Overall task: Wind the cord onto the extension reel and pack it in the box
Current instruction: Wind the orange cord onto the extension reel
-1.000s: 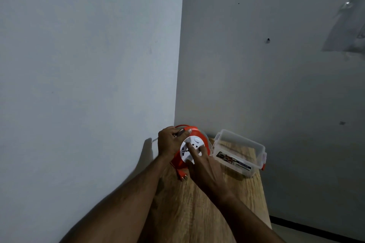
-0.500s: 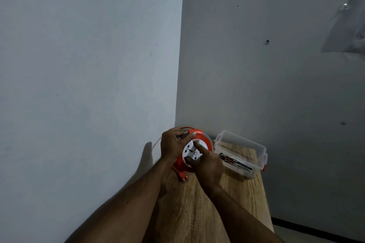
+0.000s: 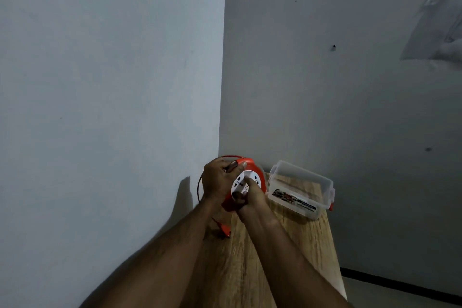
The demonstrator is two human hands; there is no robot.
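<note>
An orange extension reel [image 3: 250, 165] with a white socket face [image 3: 241, 182] is held upright above the wooden table [image 3: 295, 240], close to the wall corner. My left hand [image 3: 216, 179] grips the reel's rim from the left. My right hand [image 3: 250, 197] holds its lower front, fingers on the white face. A loop of thin orange cord [image 3: 198, 185] hangs out to the left of my left hand, and the orange plug [image 3: 225, 229] lies on the table below. A clear plastic box [image 3: 300, 190] without a lid stands to the right of the reel.
The narrow table fits into a corner, with a wall [image 3: 112, 107] on the left and another behind. Its right edge [image 3: 336, 257] drops to the floor. The box has a red latch [image 3: 331, 201] on its right end.
My right hand has swung from the top of the white face down to its lower side, turning the reel. The hanging cord loop and the plug have shifted a little.
</note>
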